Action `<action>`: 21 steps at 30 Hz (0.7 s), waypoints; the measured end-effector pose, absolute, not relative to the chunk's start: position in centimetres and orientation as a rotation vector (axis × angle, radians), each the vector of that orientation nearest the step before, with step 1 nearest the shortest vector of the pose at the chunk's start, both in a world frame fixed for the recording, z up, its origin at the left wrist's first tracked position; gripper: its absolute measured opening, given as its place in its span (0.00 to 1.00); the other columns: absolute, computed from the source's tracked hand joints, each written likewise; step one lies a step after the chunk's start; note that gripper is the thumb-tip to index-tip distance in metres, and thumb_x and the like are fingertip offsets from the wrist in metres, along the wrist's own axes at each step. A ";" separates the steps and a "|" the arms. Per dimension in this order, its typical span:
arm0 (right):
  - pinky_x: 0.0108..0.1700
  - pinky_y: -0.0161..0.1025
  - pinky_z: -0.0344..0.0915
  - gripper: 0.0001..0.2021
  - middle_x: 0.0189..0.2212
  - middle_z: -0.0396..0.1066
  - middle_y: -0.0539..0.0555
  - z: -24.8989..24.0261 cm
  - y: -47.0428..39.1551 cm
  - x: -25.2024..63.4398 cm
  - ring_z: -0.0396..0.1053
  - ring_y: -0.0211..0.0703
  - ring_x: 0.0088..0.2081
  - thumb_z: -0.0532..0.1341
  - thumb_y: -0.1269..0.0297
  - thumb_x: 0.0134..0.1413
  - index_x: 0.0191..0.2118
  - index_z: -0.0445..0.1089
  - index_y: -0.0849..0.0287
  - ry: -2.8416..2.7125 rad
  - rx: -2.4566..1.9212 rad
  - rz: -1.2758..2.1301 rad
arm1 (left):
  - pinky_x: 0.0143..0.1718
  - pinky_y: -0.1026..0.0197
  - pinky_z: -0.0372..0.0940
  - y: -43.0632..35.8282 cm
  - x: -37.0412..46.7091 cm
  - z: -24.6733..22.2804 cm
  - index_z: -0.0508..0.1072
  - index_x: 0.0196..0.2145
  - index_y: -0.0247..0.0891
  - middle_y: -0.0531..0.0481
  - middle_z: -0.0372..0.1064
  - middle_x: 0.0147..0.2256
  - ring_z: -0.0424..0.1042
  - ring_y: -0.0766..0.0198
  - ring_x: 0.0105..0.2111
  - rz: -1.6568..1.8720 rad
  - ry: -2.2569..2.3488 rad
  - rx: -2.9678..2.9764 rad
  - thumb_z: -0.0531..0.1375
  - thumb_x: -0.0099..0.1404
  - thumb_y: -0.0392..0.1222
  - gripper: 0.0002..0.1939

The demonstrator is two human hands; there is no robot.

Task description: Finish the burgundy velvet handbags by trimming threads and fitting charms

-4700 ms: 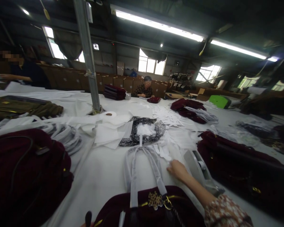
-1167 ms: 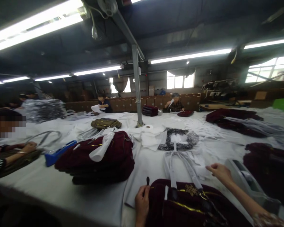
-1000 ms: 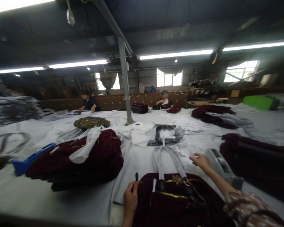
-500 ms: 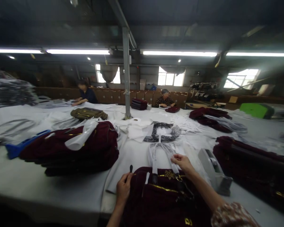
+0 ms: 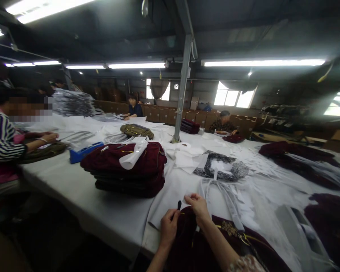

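A maroon handbag [image 5: 262, 249] lies at the table's near edge, with a gold ornament [image 5: 229, 227] on its front. Its handles [image 5: 208, 196], wrapped in whitish covering, stretch away across the table. At the bag's left top corner, my left hand [image 5: 169, 226] is closed, pinching a small black tab [image 5: 179, 205] that pokes up past the fingertips and looks like a zipper pull. My right hand [image 5: 198, 207] is just right of it, above the bag, fingertips pinched; whatever they hold, if anything, is too small to make out.
Left of my hands stands a stack of maroon bags [image 5: 124, 162], a blue tape dispenser [image 5: 86, 152] behind it. A grey tape dispenser [image 5: 303, 234] sits at right. A co-worker in a striped sleeve [image 5: 5, 132] works at far left. A metal post [image 5: 183, 94] rises from the table.
My view has turned left, bringing the striped-sleeved co-worker into sight. My right hand has left the wrapped handle and moved left, beside my left hand, which still pinches the black tab.
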State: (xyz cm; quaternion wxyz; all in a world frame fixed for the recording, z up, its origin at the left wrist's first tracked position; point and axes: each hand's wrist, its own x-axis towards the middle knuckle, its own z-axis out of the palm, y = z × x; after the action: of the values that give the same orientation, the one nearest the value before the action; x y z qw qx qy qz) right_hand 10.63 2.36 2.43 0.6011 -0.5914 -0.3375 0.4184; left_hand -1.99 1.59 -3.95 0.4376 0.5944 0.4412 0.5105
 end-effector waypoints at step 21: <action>0.28 0.34 0.58 0.13 0.18 0.65 0.48 0.8 2.4 9.4 0.62 0.38 0.24 0.57 0.55 0.44 0.21 0.65 0.60 -1.369 -1.449 0.869 | 0.37 0.62 0.62 1.7 -2.1 -4.4 0.73 0.30 0.38 0.49 0.71 0.30 0.69 0.60 0.33 1.311 1.067 1.425 0.54 0.60 0.48 0.13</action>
State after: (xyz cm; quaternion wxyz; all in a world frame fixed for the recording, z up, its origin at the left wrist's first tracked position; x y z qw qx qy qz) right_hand 9.44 2.40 0.78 0.4648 -0.5899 -0.5575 0.3538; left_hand -2.09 1.66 -4.37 0.4487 0.5759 0.4314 0.5300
